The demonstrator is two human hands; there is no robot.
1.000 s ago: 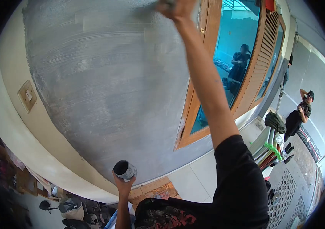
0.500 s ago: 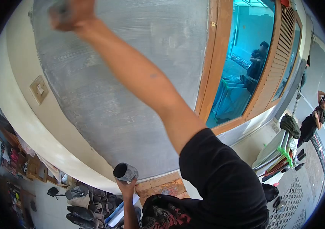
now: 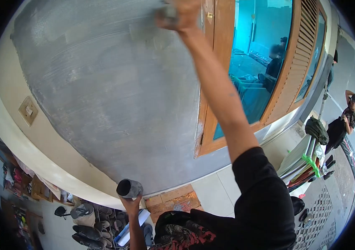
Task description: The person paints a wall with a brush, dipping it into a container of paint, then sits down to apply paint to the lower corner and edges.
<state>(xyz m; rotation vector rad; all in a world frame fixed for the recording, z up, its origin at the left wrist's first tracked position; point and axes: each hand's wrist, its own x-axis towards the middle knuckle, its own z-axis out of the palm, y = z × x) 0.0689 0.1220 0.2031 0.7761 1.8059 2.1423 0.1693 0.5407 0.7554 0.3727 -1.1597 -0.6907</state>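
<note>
Low in the view, my left hand (image 3: 131, 203) is closed round a grey, stained cup (image 3: 130, 188) whose dark open mouth shows. My right hand (image 3: 182, 14) is raised at the top of the view, blurred, with its fingers wrapped round a small grey object (image 3: 169, 14) that I cannot make out clearly. It is against or close to the grey-coated wall (image 3: 115, 91), just left of the wooden window frame (image 3: 215, 41). The coating looks streaky, with a slightly different patch below my right hand.
A wall switch (image 3: 28, 110) sits on the cream wall at left. Shoes (image 3: 88, 235) lie at lower left. Flattened cardboard (image 3: 173, 202) is on the floor by the wall. At right are a loaded drying rack (image 3: 300, 164) and a person (image 3: 346, 121) in a dark cap.
My right hand has swept right across the wall, from the upper left to beside the window frame. The view has shifted a little. My left hand still holds the cup.
</note>
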